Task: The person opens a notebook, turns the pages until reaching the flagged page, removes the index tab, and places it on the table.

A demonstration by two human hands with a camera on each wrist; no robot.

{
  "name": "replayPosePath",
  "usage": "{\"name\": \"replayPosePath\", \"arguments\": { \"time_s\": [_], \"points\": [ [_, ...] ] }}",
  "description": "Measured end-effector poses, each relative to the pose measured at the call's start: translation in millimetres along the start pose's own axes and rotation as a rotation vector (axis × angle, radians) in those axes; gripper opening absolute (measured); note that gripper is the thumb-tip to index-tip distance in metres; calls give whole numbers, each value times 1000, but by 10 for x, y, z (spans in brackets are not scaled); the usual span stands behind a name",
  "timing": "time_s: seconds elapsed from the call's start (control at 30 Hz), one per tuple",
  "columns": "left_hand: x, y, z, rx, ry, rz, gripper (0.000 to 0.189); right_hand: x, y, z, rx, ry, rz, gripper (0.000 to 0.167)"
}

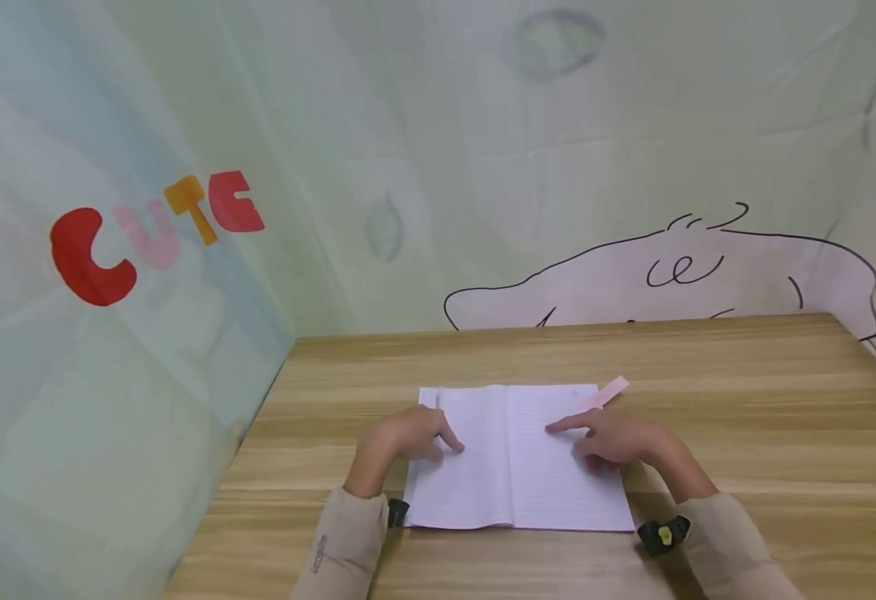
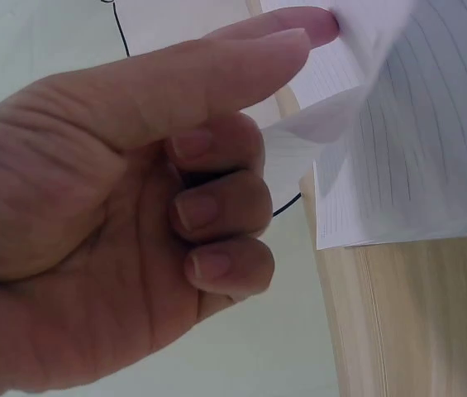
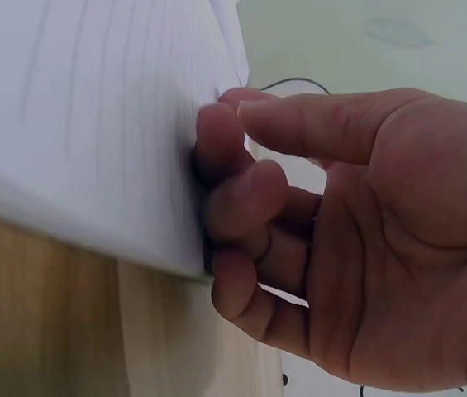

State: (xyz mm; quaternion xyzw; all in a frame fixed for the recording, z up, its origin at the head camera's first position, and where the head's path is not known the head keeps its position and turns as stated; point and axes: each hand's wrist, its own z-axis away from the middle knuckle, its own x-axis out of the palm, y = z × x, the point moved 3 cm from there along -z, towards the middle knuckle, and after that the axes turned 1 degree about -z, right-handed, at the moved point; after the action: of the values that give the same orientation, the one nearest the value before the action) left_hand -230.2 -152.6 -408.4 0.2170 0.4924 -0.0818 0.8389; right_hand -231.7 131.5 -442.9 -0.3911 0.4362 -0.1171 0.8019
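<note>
A lined notebook (image 1: pixel 558 500) lies open on the wooden table, its ruled pages facing up. Over the left page is my left hand (image 1: pixel 411 432), index finger pointing down at the paper. In the left wrist view, three fingers of the left hand (image 2: pixel 134 198) are curled towards the palm, and a page (image 2: pixel 324 116) stands lifted beyond the fingertips. My right hand (image 1: pixel 621 437) is at the right page with its index finger extended onto the ruled lines. Loosely bent fingers of the right hand (image 3: pixel 357 223) sit close against the notebook's edge (image 3: pixel 134 256).
A pink paper strip (image 1: pixel 612 390) sticks out at the notebook's upper right corner. The wooden table (image 1: pixel 783 433) meets a printed cloth backdrop (image 1: pixel 377 167) at its back and left sides. Each wrist wears a black strapped device (image 1: pixel 663 535).
</note>
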Motion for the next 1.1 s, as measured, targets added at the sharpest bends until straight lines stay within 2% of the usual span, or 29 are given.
{"name": "replayPosePath", "arguments": {
  "time_s": [0.2,0.33,0.4,0.47,0.63,0.9,1.1],
  "points": [
    [12,-8,34,-63,-16,39,29,-69,120,-12,36,50,16,46],
    [25,-23,64,-96,-24,66,29,-87,214,-35,68,121,25,51],
    [21,-29,67,-93,-27,61,30,-109,247,-47,69,166,45,51],
    [9,-36,71,-91,-32,60,29,-139,263,-60,36,215,99,49],
    [-12,-48,56,-54,-46,53,29,-183,269,-102,-3,313,172,42],
    [-27,-61,38,-30,-41,42,29,-202,336,-160,110,378,87,38],
    [-12,-62,25,-51,-57,38,30,-215,387,-173,158,414,74,30]
  ]
}}
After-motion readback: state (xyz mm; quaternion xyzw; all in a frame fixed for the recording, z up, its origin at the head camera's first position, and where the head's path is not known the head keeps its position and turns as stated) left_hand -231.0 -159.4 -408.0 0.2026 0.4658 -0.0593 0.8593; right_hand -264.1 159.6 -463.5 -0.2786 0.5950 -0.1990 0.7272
